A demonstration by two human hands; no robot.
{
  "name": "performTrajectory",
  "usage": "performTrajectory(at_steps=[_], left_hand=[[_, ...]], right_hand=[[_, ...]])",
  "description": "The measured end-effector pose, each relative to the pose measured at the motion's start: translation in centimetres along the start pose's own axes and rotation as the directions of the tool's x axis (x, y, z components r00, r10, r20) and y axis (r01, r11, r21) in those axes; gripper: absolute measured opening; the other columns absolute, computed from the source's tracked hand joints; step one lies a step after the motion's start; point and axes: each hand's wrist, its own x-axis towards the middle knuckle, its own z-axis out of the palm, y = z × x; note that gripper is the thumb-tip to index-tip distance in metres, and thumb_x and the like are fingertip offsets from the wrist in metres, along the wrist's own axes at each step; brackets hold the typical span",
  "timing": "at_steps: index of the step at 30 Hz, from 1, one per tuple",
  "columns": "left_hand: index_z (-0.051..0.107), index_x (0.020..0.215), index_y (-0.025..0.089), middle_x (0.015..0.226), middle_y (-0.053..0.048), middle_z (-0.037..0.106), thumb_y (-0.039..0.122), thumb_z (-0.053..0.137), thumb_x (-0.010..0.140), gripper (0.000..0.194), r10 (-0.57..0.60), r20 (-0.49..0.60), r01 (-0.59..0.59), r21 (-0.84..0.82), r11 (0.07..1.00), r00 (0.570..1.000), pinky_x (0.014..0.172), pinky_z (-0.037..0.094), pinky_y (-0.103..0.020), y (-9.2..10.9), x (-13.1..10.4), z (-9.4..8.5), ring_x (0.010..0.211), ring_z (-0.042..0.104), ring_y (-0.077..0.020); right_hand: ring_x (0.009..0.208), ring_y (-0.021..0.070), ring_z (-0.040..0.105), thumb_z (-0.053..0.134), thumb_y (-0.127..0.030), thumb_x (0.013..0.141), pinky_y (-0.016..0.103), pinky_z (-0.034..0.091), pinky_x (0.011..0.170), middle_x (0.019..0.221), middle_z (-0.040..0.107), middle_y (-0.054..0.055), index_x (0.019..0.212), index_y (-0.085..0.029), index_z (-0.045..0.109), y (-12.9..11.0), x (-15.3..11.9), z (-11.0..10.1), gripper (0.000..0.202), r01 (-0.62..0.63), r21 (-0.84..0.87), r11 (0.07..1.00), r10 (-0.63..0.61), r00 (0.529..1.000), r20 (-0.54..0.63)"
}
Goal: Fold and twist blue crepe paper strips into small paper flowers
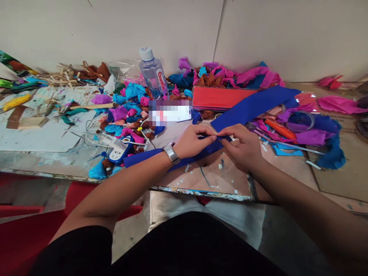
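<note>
A long strip of dark blue crepe paper (253, 105) runs from the upper right down toward the lower left, passing under both hands. My left hand (195, 142), with a metal watch (171, 153) on its wrist, pinches the strip between thumb and index finger. Right beside it, my right hand (240, 143) pinches the same strip, its fingertips almost touching the left ones. A small dark folded part of the paper shows between and just below the fingertips. Another stretch of the strip lies beneath my left wrist.
Behind the hands stand a water bottle (155, 74), a phone (172, 114) and a red box (222, 98). A blue power strip (119, 151) sits left among crumpled coloured paper. At right lie a tape roll (300, 120), an orange-handled cutter (280, 129) and paper scraps. The table's front edge (201, 193) is close.
</note>
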Motion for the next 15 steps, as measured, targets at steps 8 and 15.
performTrajectory(at_steps=[8,15], left_hand=[[0.082,0.090,0.017,0.092,-0.005,0.082,0.034,0.075,0.091,0.018,-0.029,0.017,0.030,-0.005,1.000,0.999,0.082,0.054,-0.030,-0.29,0.15,-0.02,0.084,0.072,-0.0161],[0.083,0.090,0.018,0.093,-0.005,0.083,0.033,0.074,0.092,0.018,0.005,0.031,-0.005,-0.008,1.000,0.999,0.083,0.054,-0.030,-0.18,0.15,-0.15,0.086,0.073,-0.0164]], right_hand=[[0.092,0.0251,0.074,0.074,-0.018,0.091,0.043,0.058,0.083,0.096,0.082,0.002,0.101,-0.029,0.078,-0.05,-0.09,0.00,0.015,-0.043,-0.001,0.999,0.043,0.999,-0.001],[0.088,0.0240,0.075,0.074,-0.022,0.094,0.042,0.057,0.082,0.095,0.082,0.002,0.100,-0.028,0.078,-0.23,0.09,-0.19,0.009,0.005,-0.026,1.000,-0.005,1.000,0.003]])
